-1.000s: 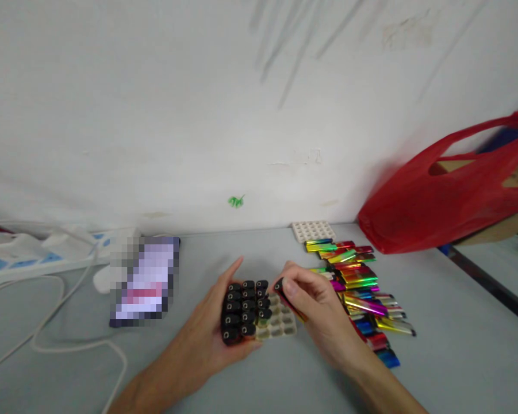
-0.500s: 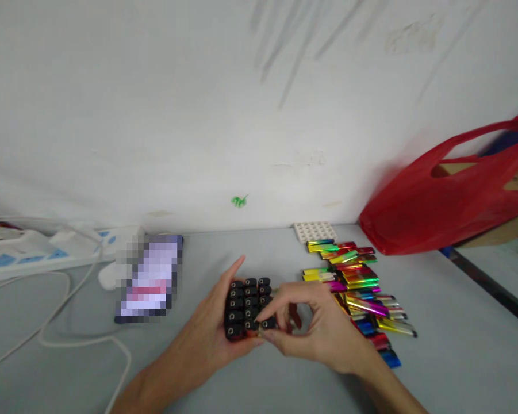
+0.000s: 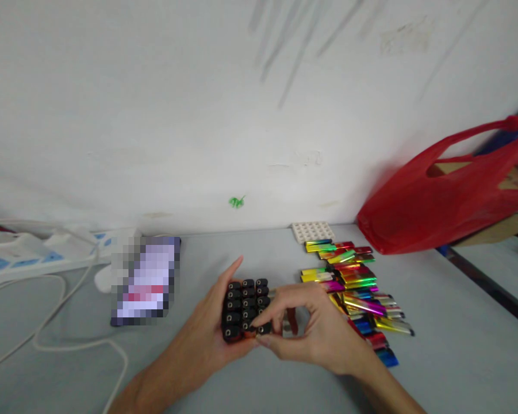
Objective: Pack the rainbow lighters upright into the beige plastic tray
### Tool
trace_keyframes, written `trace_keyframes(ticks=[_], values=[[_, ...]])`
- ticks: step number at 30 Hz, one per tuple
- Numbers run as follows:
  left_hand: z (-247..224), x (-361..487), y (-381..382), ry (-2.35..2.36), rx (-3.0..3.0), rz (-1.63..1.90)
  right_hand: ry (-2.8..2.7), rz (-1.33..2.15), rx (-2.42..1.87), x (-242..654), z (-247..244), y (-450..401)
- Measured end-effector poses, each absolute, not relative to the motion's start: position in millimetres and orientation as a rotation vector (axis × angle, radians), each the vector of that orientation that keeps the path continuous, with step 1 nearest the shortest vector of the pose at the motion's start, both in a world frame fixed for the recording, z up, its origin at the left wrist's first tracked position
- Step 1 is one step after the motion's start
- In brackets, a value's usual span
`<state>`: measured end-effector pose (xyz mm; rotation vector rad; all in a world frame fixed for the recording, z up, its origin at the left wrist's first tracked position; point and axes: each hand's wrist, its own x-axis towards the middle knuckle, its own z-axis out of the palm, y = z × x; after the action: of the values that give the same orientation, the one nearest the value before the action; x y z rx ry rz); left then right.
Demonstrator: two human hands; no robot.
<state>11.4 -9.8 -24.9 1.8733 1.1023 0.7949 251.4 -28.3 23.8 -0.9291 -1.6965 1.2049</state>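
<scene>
A compact block of black-topped pieces (image 3: 246,303) stands in rows, each top showing a small pale ring. My left hand (image 3: 213,322) is wrapped round the block's left and near sides, its thumb raised behind it. My right hand (image 3: 314,322) reaches over from the right, with thumb and index finger bent in a pinch at the block's near right corner. What lies between those fingertips is too small to make out. A reddish-brown piece (image 3: 292,322) shows behind the right fingers. Beyond that hand lies a pile of shiny, coloured, lighter-like sticks (image 3: 364,305) with dark ends.
A white tray with a grid of holes (image 3: 313,232) lies by the wall. A red plastic bag (image 3: 440,195) leans at the right. At the left are a blurred-out phone (image 3: 149,282), a white power strip (image 3: 38,256) and a loose white cable (image 3: 84,345).
The whole view has shifted slightly, so everything sits a little further left. My right thumb and index tips have moved slightly along the block's near edge. My left grip looks the same.
</scene>
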Motion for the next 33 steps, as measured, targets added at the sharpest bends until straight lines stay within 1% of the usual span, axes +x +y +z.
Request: trace_keyframes(ticks=[7,10,12,17,20,22,26,27,29,31,33], values=[[-21,13,-11,1.108,1.837,0.795,-1.726,1.129,-0.938,258,31,-28],[-18,13,-11,1.151,1.833,0.772,-1.619,1.050,-1.077,262,30,-25],[-17,13,-11,1.151,1.819,0.759,-1.567,0.848,-1.249,266,26,-19],[-15,16,-13,1.128,1.768,0.768,-1.767,0.076,-1.718,271,10,-9],[-14,17,-14,1.108,1.708,0.755,-1.869,-0.171,-1.958,270,4,-10],[-14,16,-14,1.109,1.715,0.744,-1.934,-0.238,-2.019,267,2,-11],[-13,4,-16,1.041,1.905,0.781,-1.991,-0.281,-2.001,265,-1,-13],[-12,1,-16,0.996,1.963,0.816,-1.993,-0.284,-1.988,265,-2,-12],[-8,-4,-14,0.996,2.052,0.999,-1.997,-0.290,-1.973,266,-4,-11],[-4,-7,-11,1.147,2.091,1.214,-2.003,-0.286,-1.968,267,-5,-10],[0,-6,-5,1.438,2.104,1.328,-2.012,-0.269,-1.962,268,-6,-9]])
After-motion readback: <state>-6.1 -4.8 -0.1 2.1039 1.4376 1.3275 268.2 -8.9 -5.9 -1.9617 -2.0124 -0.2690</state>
